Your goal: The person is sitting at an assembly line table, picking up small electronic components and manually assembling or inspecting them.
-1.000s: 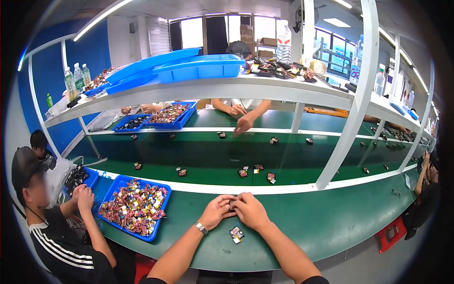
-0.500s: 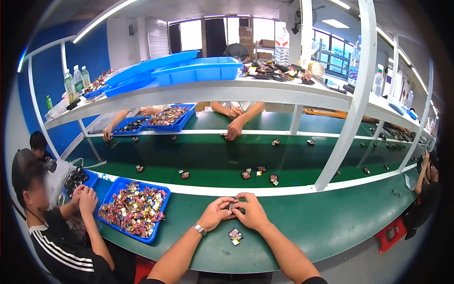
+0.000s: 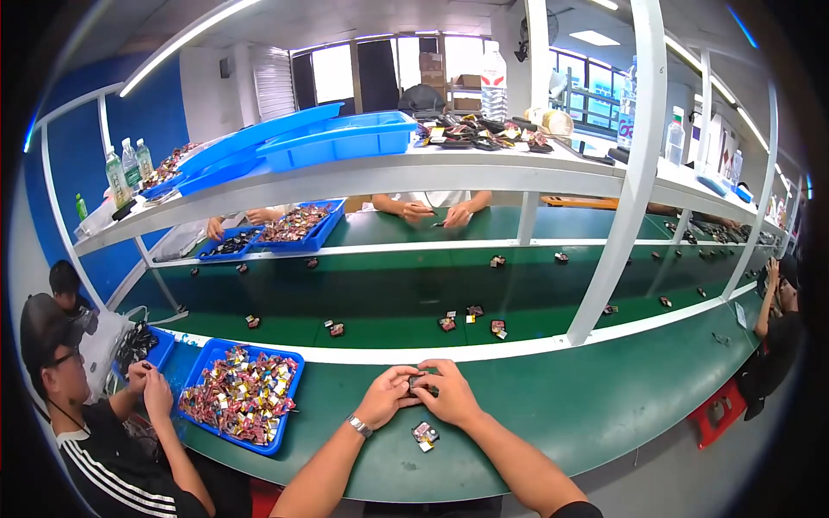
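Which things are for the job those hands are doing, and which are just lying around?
Seem part of the job:
Small dark piece, held by the left hand and right hand
Labelled part on the green table
Blue tray heaped with similar-looking parts

Seem to be just lying around:
Clear bottle on the shelf
Green-capped bottle, also there

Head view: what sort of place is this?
Likely a small-parts assembly line in a factory or workshop: a long green belt-like strip dotted with small parts, a blue tray heaped with similar-looking ones, and a co-worker at the left, beside the green bench.
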`<action>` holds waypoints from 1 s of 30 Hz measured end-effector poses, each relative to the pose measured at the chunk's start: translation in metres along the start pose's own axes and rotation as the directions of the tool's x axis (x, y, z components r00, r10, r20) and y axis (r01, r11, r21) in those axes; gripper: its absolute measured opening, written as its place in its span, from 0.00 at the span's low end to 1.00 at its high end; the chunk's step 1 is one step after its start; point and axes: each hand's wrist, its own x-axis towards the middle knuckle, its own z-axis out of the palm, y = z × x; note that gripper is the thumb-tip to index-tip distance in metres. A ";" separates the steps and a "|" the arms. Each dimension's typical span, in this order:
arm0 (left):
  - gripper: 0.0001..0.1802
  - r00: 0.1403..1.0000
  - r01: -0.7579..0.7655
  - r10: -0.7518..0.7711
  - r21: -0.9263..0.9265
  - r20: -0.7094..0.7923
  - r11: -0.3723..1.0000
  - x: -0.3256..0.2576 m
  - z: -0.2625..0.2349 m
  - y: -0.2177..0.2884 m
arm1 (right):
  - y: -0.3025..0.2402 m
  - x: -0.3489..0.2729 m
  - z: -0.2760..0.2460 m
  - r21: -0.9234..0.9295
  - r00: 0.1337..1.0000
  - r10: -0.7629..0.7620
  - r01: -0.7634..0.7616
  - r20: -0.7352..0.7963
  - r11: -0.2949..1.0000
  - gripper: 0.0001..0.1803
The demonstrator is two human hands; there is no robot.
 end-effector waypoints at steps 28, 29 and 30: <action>0.14 1.000 -0.020 0.020 -0.038 -0.012 0.999 0.001 0.001 0.002 | 0.004 -0.005 0.017 0.091 0.984 0.121 -0.110 -0.128 0.990 0.08; 0.14 1.000 -0.021 0.021 -0.038 -0.005 0.999 0.001 0.001 0.003 | 0.006 -0.005 0.017 0.108 0.983 0.152 -0.140 -0.106 0.984 0.09; 0.14 1.000 -0.023 0.023 -0.037 0.000 0.999 0.000 0.002 0.003 | 0.008 -0.005 0.018 0.125 0.980 0.180 -0.169 -0.082 0.978 0.09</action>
